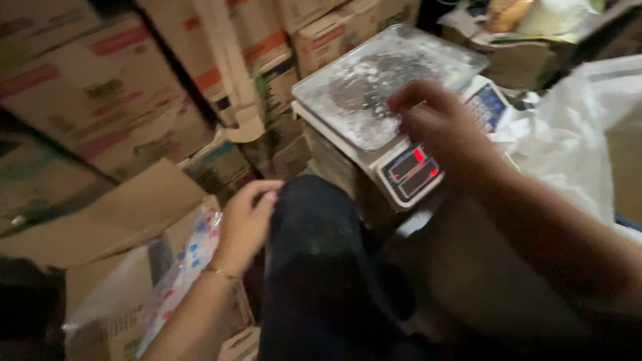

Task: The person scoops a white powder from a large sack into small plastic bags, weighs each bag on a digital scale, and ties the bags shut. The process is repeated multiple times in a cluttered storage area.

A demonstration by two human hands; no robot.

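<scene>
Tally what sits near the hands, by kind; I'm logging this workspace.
Weighing scale: 1
Open cardboard box: 1
Printed plastic bag: 1
White sack: 1
Hands: 2, left and right
Total: 6

Right hand (438,127): motion-blurred; fingertips indistinct, contact with the scale pan (374,87) cannot be confirmed.
Scale display (413,170): red digits below the right hand, too smeared to read.
Left hand (246,220): fingers curled at the dark knee (311,254); what they pinch, if anything, is hidden.
Printed bag (184,267): beside the left wrist, possibly plastic, lower part cut off.
Right forearm: leaves the frame's edge.
</scene>
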